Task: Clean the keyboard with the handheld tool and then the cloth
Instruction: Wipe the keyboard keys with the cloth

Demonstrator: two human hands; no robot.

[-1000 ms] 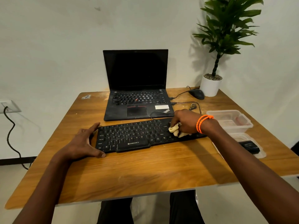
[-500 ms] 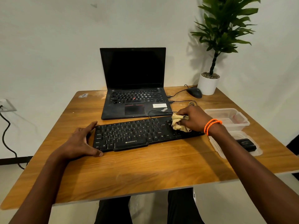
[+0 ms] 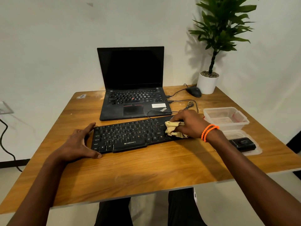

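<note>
The black keyboard [image 3: 130, 136] on our wooden table [image 3: 146, 173] said ZEBRONICS, and the laptop [image 3: 133, 88] behind it said ThinkPad. Our right hand [image 3: 189, 123] squeezed the bunched tan cloth [image 3: 173, 129] on the keyboard's right end. Our left hand [image 3: 79, 144] lay spread open against the keyboard's left edge.

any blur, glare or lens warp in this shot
Head view: wide-angle warp bows the wooden table's edges; the green potted plant's leaves look soft; it throws a soft shadow on the wall; no strong glare; the black keyboard stays sharp.
</note>
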